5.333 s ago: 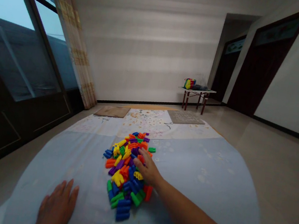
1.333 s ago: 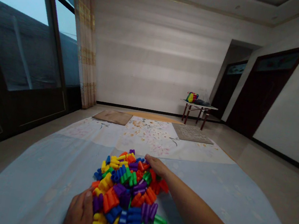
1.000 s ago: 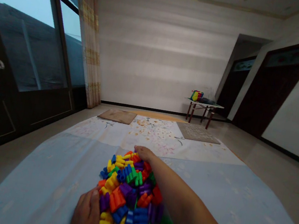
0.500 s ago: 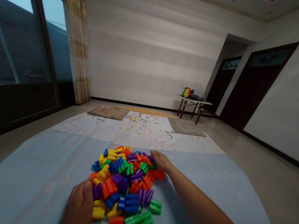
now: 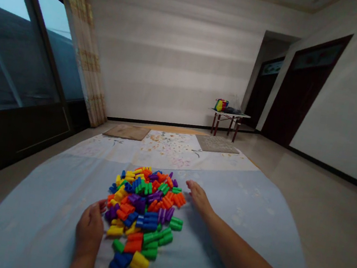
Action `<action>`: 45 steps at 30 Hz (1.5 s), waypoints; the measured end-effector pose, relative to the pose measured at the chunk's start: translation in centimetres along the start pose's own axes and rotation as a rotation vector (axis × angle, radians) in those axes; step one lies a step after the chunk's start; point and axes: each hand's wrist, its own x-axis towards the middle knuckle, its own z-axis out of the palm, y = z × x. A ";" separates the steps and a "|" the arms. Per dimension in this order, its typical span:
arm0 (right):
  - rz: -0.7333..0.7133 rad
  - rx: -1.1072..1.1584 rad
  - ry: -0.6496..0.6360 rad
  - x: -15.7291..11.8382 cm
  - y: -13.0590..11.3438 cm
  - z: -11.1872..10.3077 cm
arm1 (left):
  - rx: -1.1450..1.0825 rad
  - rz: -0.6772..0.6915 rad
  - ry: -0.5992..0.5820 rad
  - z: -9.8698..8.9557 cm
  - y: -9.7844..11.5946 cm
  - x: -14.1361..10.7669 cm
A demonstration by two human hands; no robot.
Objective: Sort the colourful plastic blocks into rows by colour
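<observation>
A heap of plastic toy building blocks (image 5: 145,198) in red-orange, yellow, green, blue and purple lies on the light blue cloth (image 5: 230,213). My left hand (image 5: 91,224) rests at the heap's left edge, its fingers partly spread beside the purple blocks (image 5: 112,212). To the right of the heap, my right hand (image 5: 199,197) is held a little apart from the orange blocks (image 5: 178,199), fingers stretched forward and holding nothing. At the near end of the heap lie a blue block (image 5: 119,265) and a yellow block (image 5: 139,263).
Beyond the blue cloth is a flowered white cloth (image 5: 171,151) with a brown mat (image 5: 127,131) at left and a grey mat (image 5: 217,144) at right. A small table (image 5: 230,114) with a colourful bag (image 5: 221,105) stands near the wall. A curtain (image 5: 88,49) hangs at left.
My right hand has moved off the heap's right edge and is now apart from it. My left hand has drawn slightly left, its fingers more open. The view has tilted and shifted a little.
</observation>
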 end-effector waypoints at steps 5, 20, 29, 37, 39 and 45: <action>-0.066 -0.056 0.000 -2.7 0.7 -0.3 | -0.032 -0.028 0.035 0.0 0.5 -0.2; -0.210 -0.141 -0.120 -3.4 0.5 0.1 | -0.021 -0.183 -0.067 -0.6 0.4 2.1; -0.328 -0.140 -0.283 -3.7 -0.3 -0.1 | 0.116 -0.083 0.065 -0.1 0.1 -0.4; -0.062 0.027 -0.108 -2.8 0.1 -0.4 | 0.125 -0.100 0.061 -0.6 1.5 -0.9; -0.051 0.013 -0.111 -2.8 0.1 -0.3 | 0.164 -0.089 0.034 -0.7 1.9 -1.1; -0.084 -0.076 -0.153 -3.2 -0.3 0.0 | 0.225 -0.130 0.026 -0.9 2.6 -1.3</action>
